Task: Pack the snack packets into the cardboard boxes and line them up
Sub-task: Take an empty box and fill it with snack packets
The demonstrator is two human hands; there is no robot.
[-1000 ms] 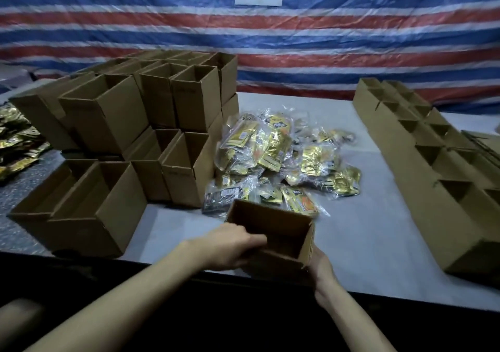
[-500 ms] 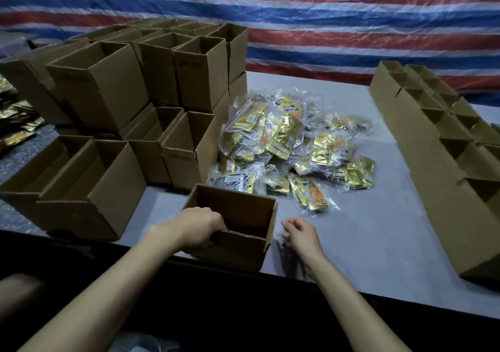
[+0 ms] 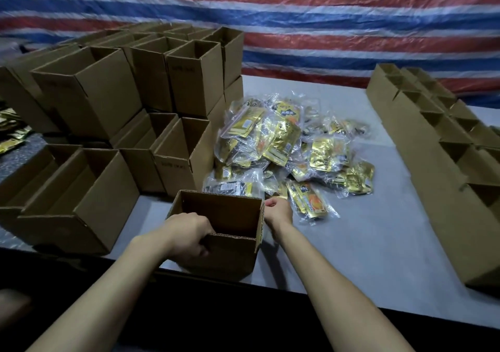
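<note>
Left hand (image 3: 189, 236) grips near wall of open box (image 3: 230, 255) at desk (image 3: 365, 243) edge. Right hand (image 3: 278, 211) curled against snack packets (image 3: 284, 146); grip unclear.

An open-topped brown cardboard box (image 3: 230, 254) stands upright at the near edge of the surface (image 3: 365, 243), and the left hand (image 3: 189, 236) grips its near-left corner. Just behind it and to its right lies a loose, overlapping pile of snack packets (image 3: 286, 146), clear bags printed in gold and orange. To the left, more open boxes (image 3: 108, 94) are stacked two tiers high, pressed together. Along the right side, further boxes (image 3: 433, 162) stand in two tight rows running away from the near edge.
</note>
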